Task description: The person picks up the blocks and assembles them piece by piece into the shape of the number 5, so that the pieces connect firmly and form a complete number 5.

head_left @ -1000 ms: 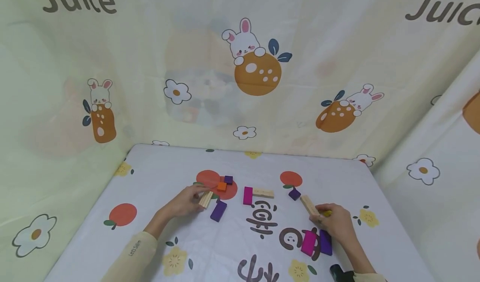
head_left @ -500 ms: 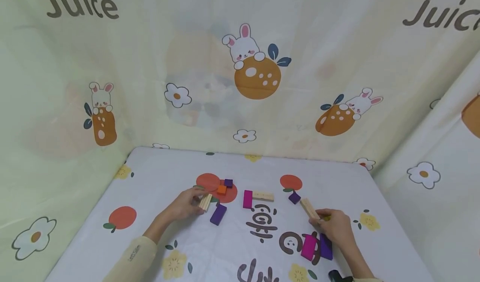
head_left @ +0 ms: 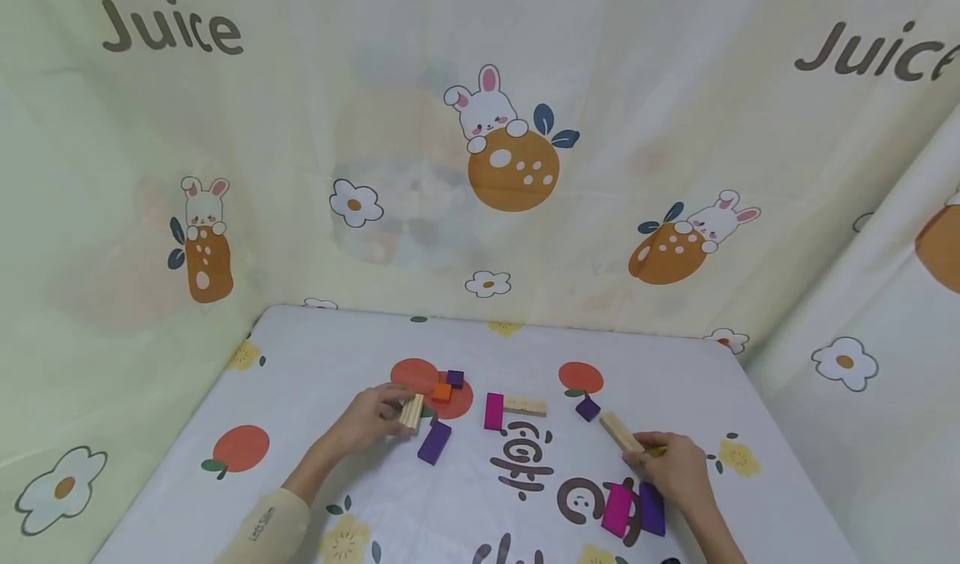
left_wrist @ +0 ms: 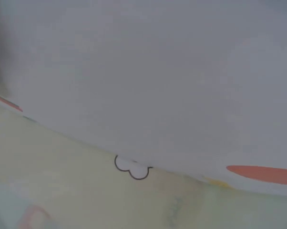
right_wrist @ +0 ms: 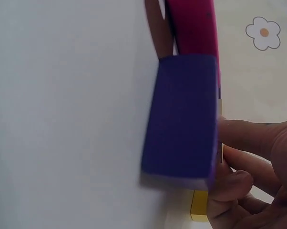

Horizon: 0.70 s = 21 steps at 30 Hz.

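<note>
My left hand (head_left: 371, 418) pinches a plain wooden block (head_left: 412, 412) with lengthwise lines, thumb on the near side and fingers on the far side. Just right of it lies a purple block (head_left: 434, 443); an orange cube (head_left: 442, 392) and a small dark purple block (head_left: 455, 378) sit beyond. On the right, my right hand (head_left: 678, 468) grips the near end of another plain wooden block (head_left: 619, 432) that slants away. A yellow block (head_left: 657, 451) shows partly behind its fingers, and again in the right wrist view below the curled fingers (right_wrist: 234, 186).
A magenta block (head_left: 493, 411) touches a wooden block (head_left: 525, 406) mid-table. A purple cube (head_left: 588, 408) lies by the right hand's block. Nearer me are a magenta block (head_left: 618, 509) and a purple block (head_left: 652, 509). A printed curtain (head_left: 300, 131) rises behind the table.
The head view has tilted upward, so the table and blocks appear lower. Both hands keep their holds with little movement; the left hand's block has turned slightly more upright in view.
</note>
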Each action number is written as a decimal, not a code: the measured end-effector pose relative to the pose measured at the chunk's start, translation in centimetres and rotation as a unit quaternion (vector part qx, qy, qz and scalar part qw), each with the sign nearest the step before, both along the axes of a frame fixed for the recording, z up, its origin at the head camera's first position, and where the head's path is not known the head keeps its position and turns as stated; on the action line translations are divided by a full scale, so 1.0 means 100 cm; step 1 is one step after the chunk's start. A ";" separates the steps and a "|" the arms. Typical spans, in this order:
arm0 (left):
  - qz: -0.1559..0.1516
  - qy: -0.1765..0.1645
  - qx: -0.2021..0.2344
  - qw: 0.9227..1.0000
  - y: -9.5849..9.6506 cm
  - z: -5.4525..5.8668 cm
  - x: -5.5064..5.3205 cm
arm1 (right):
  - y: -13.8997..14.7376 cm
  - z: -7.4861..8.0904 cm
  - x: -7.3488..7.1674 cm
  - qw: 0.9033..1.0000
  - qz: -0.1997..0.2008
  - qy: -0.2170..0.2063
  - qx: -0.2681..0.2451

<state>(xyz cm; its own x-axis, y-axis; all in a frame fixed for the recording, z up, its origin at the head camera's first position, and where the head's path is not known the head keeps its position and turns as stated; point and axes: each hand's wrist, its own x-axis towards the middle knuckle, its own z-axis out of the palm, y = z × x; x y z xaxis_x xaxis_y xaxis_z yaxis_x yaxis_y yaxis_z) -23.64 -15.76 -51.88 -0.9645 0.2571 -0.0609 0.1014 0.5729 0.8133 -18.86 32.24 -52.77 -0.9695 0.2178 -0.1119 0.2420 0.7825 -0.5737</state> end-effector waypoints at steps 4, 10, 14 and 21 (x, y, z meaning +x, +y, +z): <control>0.016 -0.007 0.012 1.000 0.003 0.003 0.001 | 0.002 0.003 0.002 1.000 -0.009 0.003 -0.008; 0.013 -0.017 0.028 0.999 0.010 0.010 0.005 | 0.002 0.004 0.004 1.000 -0.007 0.013 -0.027; 0.005 -0.010 0.028 1.000 0.019 0.017 0.012 | -0.002 0.008 0.004 0.999 0.008 0.020 -0.026; -0.063 -0.011 -0.002 0.998 0.040 0.022 0.021 | -0.012 0.011 0.002 0.996 0.041 0.001 -0.085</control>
